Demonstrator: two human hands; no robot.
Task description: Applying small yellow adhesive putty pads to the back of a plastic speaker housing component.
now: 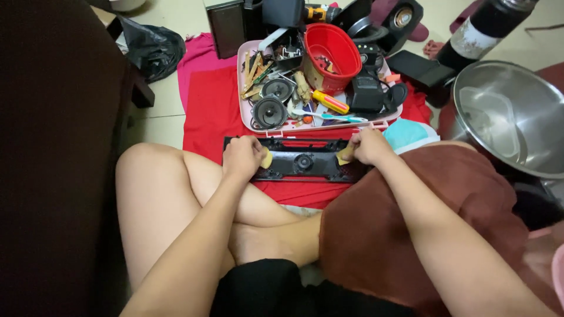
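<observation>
1. Black plastic panel (304,159): long, lies flat on the red cloth (205,111) between both hands, one hand at each end.
2. Left hand (242,157): curled closed on the panel's left end, a small tan pad (267,158) under the fingers.
3. Right hand (369,147): curled closed on the right end, a second tan piece (343,155) pinched there.
4. Pink tray (241,76): just beyond the hands; holds two loose speaker cones (270,111), a red bowl (332,50), a yellow screwdriver (330,101).
5. Progress, judged: panel stripped, speakers out; work continues at both ends.
6. Steel pot (511,117): right of the right hand.
</observation>
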